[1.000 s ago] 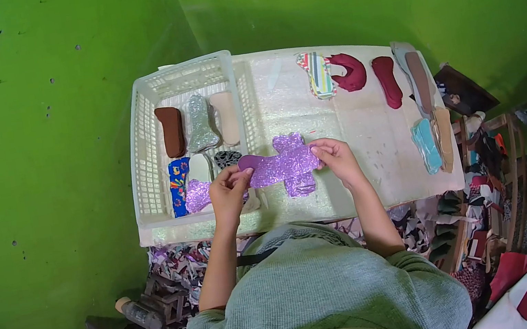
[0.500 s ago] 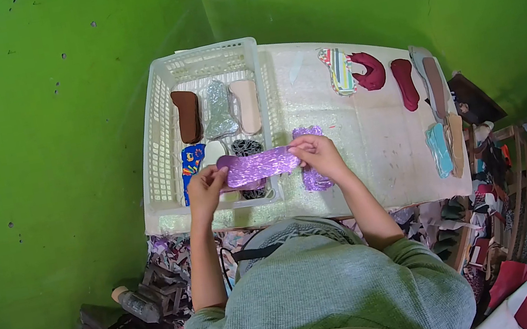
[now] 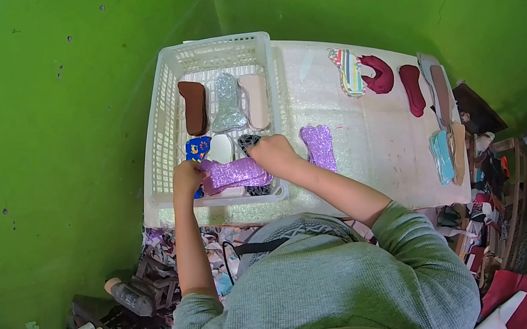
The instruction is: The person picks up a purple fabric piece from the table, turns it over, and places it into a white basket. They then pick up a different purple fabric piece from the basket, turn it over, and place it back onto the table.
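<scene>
Over the front of the white plastic basket [image 3: 159, 123], a few overlapping shiny purple cut pieces [image 3: 237, 173] lie across between my hands. My left hand [image 3: 186, 177] pinches their left end. My right hand [image 3: 272, 154] is closed at their right end, its fingertips partly hidden. Beneath them, partly covered, are a blue patterned piece [image 3: 198, 148], a white piece [image 3: 222, 148] and a black patterned piece [image 3: 248, 142]. Farther back in the basket lie stacks of brown [image 3: 195, 107], silvery glitter [image 3: 226, 103] and beige [image 3: 256, 101] pieces. More purple pieces [image 3: 320, 148] rest on the table right of my right hand.
On the pale table [image 3: 375, 166] lie a striped piece [image 3: 347, 72], maroon pieces [image 3: 412, 89] and turquoise pieces [image 3: 442, 157] at the right. Green walls [image 3: 89, 124] stand behind and left. Fabric scraps [image 3: 171, 239] and a wooden rack [image 3: 518, 184] are below the table.
My hands have brought the purple pieces left and slightly lower over the basket. My right hand has moved left across the basket's right rim, and the view has shifted slightly.
</scene>
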{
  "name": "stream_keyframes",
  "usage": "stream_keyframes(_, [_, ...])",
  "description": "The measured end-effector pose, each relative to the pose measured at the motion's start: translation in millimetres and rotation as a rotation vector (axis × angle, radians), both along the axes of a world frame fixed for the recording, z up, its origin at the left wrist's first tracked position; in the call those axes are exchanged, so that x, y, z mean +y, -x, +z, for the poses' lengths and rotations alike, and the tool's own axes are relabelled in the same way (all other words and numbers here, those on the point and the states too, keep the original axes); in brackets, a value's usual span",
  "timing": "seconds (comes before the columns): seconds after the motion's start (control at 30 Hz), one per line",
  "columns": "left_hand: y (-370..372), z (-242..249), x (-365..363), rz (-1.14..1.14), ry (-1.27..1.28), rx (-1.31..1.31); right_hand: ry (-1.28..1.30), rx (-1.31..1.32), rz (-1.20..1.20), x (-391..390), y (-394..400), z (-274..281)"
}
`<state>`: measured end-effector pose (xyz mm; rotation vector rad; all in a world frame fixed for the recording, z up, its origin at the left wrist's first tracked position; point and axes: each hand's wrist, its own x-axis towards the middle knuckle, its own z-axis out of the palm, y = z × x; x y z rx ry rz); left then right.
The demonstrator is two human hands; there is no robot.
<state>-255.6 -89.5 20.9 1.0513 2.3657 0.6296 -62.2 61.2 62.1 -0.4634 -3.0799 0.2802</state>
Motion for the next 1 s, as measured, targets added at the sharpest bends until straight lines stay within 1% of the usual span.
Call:
stream_keyframes(0.03, [2, -6, 0, -0.034, 0.025, 0.037, -0.06, -0.079, 0.04, -2, 4, -3])
stream_keyframes(0.07, [5, -12, 1, -0.07, 0.049, 0.075, -0.059, -0.081, 0.044, -3, 7, -6])
stream_keyframes(0.1, [7, -16, 3, -0.067, 0.049, 0.074, -0.028, -0.164, 0.022, -5, 10, -4])
stream_keyframes(0.13, [8, -20, 3, -0.051, 0.079, 0.019, 0.005, -0.248, 0.0, -7, 12, -4])
stream_keyframes(0.17, [9, -25, 3, -0.036, 0.109, -0.037, 0.007, -0.25, 0.002, -7, 15, -6])
stream_keyframes(0.2, [12, -31, 3, -0.036, 0.111, -0.037, 0.004, -0.286, -0.004, -6, 18, -7])
stream_keyframes(0.27, [17, -43, 2, -0.111, 0.111, 0.102, 0.004, -0.324, -0.011, -4, 23, -11])
stream_keyframes(0.33, [19, -50, 3, -0.094, 0.136, 0.064, -0.004, -0.414, -0.026, -4, 27, -13])
stream_keyframes(0.4, [21, -55, 5, -0.075, 0.162, 0.027, -0.007, -0.434, -0.022, -4, 28, -16])
stream_keyframes(0.47, [22, -58, 6, -0.132, 0.158, 0.032, -0.011, -0.452, -0.017, -5, 31, -18])
stream_keyframes(0.6, [19, -57, 7, -0.175, 0.138, 0.023, -0.013, -0.51, -0.031, -6, 34, -27])
stream_keyframes(0.67, [14, -50, 6, -0.221, 0.058, 0.219, -0.01, -0.518, -0.033, -7, 36, -32])
stream_keyframes(0.73, [14, -49, 7, -0.215, 0.079, 0.213, -0.011, -0.596, -0.051, -8, 37, -32])
stream_keyframes(0.9, [11, -44, 9, -0.2, 0.083, 0.234, -0.003, -0.583, -0.072, -9, 38, -35])
stream_keyframes(1.0, [10, -42, 10, -0.188, 0.099, 0.199, 0.005, -0.578, -0.077, -9, 38, -35])
